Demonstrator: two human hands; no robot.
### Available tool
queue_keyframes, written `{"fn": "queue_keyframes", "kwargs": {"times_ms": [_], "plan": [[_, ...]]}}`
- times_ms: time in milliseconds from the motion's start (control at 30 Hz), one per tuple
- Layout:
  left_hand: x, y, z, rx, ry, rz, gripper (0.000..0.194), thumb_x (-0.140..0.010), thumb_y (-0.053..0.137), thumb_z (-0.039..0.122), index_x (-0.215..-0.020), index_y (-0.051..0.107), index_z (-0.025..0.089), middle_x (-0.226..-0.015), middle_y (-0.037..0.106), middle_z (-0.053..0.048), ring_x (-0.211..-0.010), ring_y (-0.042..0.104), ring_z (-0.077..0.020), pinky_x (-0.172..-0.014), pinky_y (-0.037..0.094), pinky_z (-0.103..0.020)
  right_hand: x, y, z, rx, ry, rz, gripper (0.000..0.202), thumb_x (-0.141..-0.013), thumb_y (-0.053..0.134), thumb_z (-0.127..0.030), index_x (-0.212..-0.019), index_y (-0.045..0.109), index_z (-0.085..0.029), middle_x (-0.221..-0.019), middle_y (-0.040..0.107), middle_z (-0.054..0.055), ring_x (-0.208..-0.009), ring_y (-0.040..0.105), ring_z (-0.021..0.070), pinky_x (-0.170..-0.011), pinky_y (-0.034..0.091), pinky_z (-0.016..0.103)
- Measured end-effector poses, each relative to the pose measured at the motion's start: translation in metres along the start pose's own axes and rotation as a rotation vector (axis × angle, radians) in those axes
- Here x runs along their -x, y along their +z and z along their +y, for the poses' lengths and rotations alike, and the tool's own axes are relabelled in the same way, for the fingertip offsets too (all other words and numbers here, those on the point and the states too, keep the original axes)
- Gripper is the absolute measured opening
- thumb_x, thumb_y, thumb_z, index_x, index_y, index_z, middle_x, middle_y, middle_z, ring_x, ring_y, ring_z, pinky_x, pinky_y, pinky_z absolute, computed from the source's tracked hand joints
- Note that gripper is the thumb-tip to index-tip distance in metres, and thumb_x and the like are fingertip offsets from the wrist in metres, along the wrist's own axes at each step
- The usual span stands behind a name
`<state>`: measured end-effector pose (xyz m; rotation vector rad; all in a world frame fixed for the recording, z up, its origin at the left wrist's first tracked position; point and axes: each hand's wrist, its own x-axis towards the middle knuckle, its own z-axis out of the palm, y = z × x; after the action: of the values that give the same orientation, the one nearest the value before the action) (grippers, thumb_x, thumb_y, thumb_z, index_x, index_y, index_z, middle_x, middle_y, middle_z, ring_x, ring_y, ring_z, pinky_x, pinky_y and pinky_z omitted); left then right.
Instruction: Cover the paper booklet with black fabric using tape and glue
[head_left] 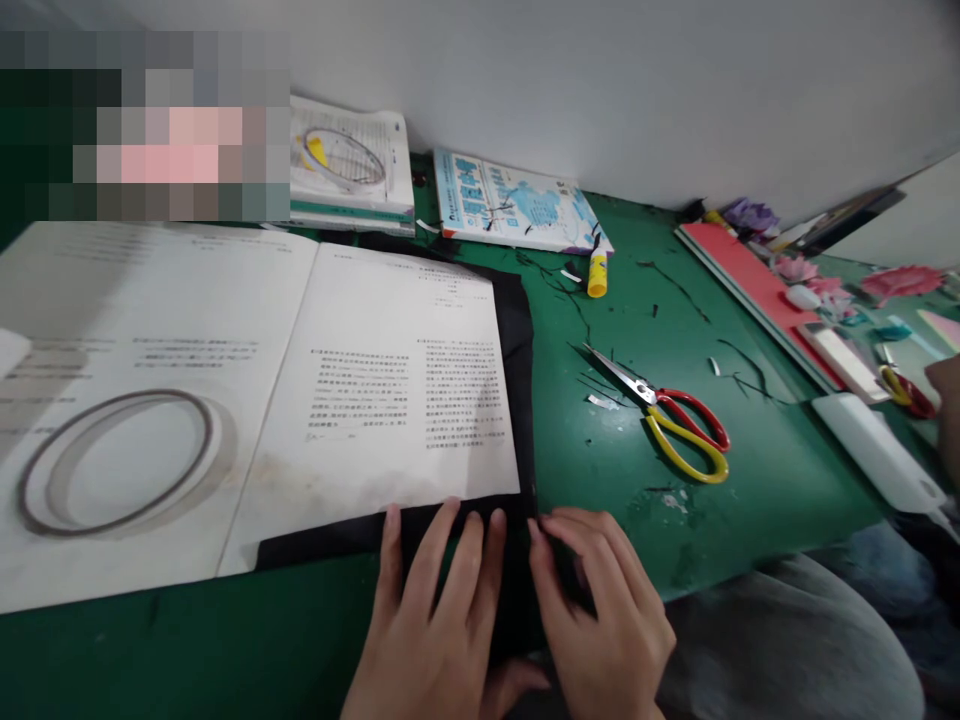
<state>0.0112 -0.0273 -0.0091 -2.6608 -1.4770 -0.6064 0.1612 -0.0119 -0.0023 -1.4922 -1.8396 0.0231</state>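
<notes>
A large printed sheet [375,350] with a centre crease lies on the green table. Black paper [516,350] shows from under its right half, along the right, upper and lower edges. My left hand [442,590] rests with fingers spread on the lower black strip, fingertips by the sheet's bottom edge. Just right of it, my right hand [592,600] pinches the black paper near its lower right corner, thumb and index finger together. A tape-like ring [206,440] stands on the sheet's left half. Scissors [652,400] with one red and one yellow handle lie open to the right.
Behind the sheet are a book stack [352,215] with another ring on top and a blue-white book [517,200]. A yellow glue stick [598,275] stands nearby among black scraps. At right lie a red board [750,290], paper flowers [904,283] and a white case [874,450]; another person's hand shows.
</notes>
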Motion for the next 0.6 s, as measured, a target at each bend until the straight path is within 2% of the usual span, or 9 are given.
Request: {"fn": "queue_keyframes", "kwargs": {"times_ms": [100, 267, 600], "plan": [[-0.0005, -0.002, -0.0016, 0.009, -0.017, -0.005, 0.066, -0.086, 0.045, 0.064, -0.121, 0.064, 0.012, -0.123, 0.061, -0.009, -0.122, 0.044, -0.0283, -0.119, 0.007, -0.046, -0.0009, -0.0003, -0.0018, -0.024, -0.045, 0.001, 0.016, -0.082, 0.059, -0.003, -0.09, 0.062, -0.017, -0.083, 0.066, 0.005, -0.077, 0.062, 0.0147, -0.07, 0.054, 0.028], [0.0006, -0.0047, -0.0061, -0.001, 0.035, -0.04, 0.062, -0.086, 0.048, 0.063, -0.121, 0.064, 0.015, -0.124, 0.061, -0.008, -0.123, 0.045, -0.0276, -0.119, 0.008, -0.045, -0.0016, 0.0004, -0.0024, -0.012, -0.113, -0.058, 0.016, -0.083, 0.058, -0.002, -0.09, 0.062, -0.015, -0.087, 0.065, 0.007, -0.081, 0.06, 0.0156, -0.072, 0.054, 0.029], [0.0035, -0.0012, -0.0035, 0.025, -0.031, -0.036, 0.067, -0.086, 0.043, 0.067, -0.125, 0.061, 0.016, -0.124, 0.062, -0.007, -0.125, 0.044, -0.0273, -0.119, 0.01, -0.045, 0.0019, -0.0017, 0.0053, 0.051, -0.08, -0.046, 0.011, -0.083, 0.06, -0.003, -0.087, 0.06, -0.014, -0.085, 0.064, 0.007, -0.08, 0.059, 0.0145, -0.073, 0.051, 0.028]]}}
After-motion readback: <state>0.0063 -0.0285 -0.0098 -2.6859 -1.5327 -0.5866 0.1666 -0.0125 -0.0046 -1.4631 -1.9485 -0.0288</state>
